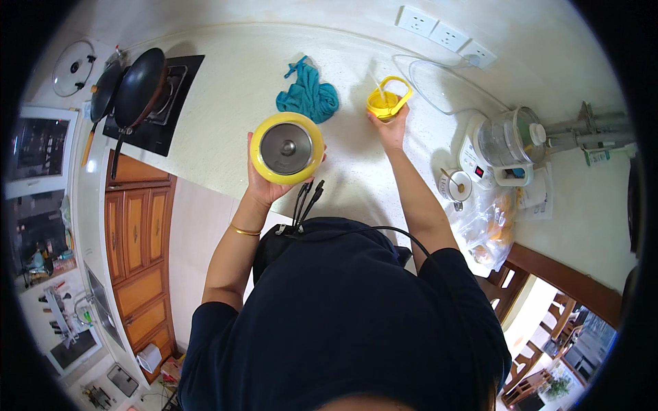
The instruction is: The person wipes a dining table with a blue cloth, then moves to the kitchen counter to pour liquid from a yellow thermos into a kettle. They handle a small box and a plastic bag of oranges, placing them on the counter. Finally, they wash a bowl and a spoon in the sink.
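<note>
Raised over the counter, my left hand (262, 187) grips a round yellow vessel (312, 132) with its steel circular face turned up toward me. A small round boss sits at the middle of the steel; whether this is the base or the inside, I cannot tell. My right hand (393, 128) holds a yellow drinking lid (383, 110) with a loop handle and a pale straw standing up from it. The two yellow pieces are apart. A crumpled teal cloth (308, 92) lies on the counter between and beyond my hands.
At left, a black wok (141, 87) and another pan (105, 92) rest by the gas hob (177, 103). On the right are an electric glass kettle (509, 136), a white mug (457, 186) with a spoon, and a plastic bag (488, 231) of orange fruit. A power cord (416, 85) reaches the wall sockets (447, 37).
</note>
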The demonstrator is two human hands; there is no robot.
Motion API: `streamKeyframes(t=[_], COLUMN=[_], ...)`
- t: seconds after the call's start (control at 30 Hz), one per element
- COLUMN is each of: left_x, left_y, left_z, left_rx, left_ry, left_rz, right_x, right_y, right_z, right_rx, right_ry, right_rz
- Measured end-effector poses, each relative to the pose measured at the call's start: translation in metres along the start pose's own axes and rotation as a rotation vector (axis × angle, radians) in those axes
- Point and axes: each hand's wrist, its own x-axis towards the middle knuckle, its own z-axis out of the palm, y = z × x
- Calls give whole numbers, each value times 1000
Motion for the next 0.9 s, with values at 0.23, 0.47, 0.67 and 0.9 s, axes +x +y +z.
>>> streamKeyframes(t=[0.23,0.47,0.67,0.9], left_x=[13,12,22,22], left_y=[-7,-7,-16,-17], left_z=[20,25,34,33], left_rx=[-11,12,29,23], left_ry=[-71,-109,-116,-95], left_rz=[-62,-61,-85,-66], right_x=[-33,-63,-14,3], right_y=[-1,-91,-19,9], right_z=[-18,-157,-338,-379], right_rx=[-106,-105,-167,461], right_ry=[78,316,877,566], right_rz=[83,-126,-176,191])
